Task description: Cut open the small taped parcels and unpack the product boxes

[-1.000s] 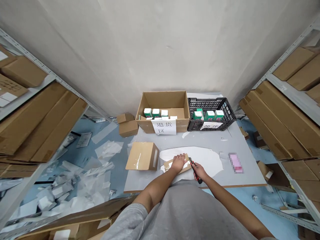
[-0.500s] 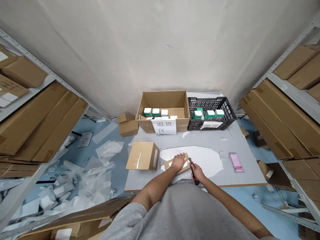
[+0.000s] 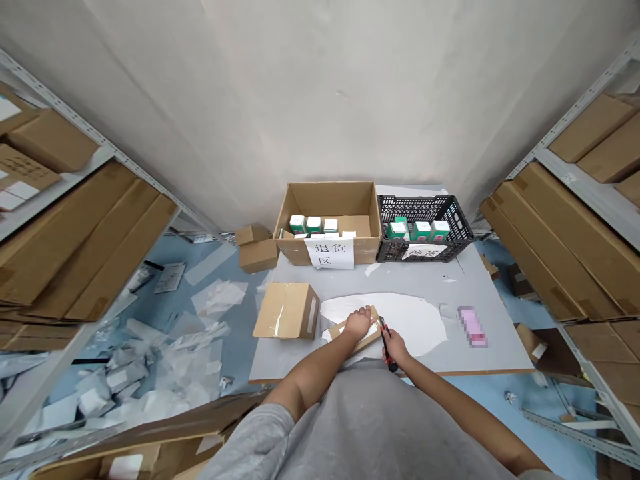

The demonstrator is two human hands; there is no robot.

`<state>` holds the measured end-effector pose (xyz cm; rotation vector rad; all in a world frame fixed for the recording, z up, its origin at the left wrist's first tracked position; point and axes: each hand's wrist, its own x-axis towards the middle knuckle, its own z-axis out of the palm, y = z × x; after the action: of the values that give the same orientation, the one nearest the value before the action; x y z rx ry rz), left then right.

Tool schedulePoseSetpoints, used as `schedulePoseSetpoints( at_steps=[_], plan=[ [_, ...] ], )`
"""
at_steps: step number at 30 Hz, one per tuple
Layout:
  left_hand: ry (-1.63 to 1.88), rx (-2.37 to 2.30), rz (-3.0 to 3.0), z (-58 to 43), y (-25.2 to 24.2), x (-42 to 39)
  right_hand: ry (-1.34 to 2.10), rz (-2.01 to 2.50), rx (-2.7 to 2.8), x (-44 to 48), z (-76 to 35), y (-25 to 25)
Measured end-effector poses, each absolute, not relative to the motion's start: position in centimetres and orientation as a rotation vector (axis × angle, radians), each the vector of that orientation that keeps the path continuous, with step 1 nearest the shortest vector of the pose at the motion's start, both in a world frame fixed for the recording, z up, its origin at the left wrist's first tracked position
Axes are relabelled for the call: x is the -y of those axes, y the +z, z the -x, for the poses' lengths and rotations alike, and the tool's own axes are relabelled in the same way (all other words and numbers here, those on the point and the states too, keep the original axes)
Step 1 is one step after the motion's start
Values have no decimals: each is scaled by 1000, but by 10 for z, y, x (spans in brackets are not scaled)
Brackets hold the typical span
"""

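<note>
"Grey steel shelving (image 3: 575, 189) loaded with flat brown cartons lined both sides, and a bare off-white wall (image 3: 320, 100) closed the far end, right?"

"Right. Between them stood a pale grey table (image 3: 490, 353), with white plastic wrap (image 3: 165, 380) strewn across the blue floor (image 3: 235, 340) to the left of it."

"What were the grips doing?"

"The left grip (image 3: 358, 325) lay spread, palm down, pressing on a flat kraft-cardboard carton (image 3: 347, 335), which sat on a white sheet (image 3: 415, 320) at the table's near edge. The right grip (image 3: 395, 348) was closed around a red-and-black utility knife (image 3: 387, 345), its tip just beside the carton's right end."

"And past the grips?"

"Left of the left grip sat a taped cardboard box (image 3: 286, 311). Well beyond both grips stood an open cardboard box (image 3: 327, 207) holding small green-and-white cartons (image 3: 314, 225), with a white handwritten sign (image 3: 330, 253) taped to its front. Next to that was a black plastic crate (image 3: 424, 213) with similar cartons inside."

"Anything to the right?"

"Right of the right grip lay a pink object (image 3: 473, 327), too blurred to identify."
</note>
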<state>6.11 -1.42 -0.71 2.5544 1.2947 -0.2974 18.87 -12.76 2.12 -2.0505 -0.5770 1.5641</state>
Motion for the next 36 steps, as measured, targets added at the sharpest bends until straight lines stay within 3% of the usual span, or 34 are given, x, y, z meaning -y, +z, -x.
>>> schedulePoseSetpoints(
  at_steps=[36],
  plan=[
    [-369, -1323, -2502, -64, -4, 24, 1522, 2007, 461, 110, -166, 25]
  ],
)
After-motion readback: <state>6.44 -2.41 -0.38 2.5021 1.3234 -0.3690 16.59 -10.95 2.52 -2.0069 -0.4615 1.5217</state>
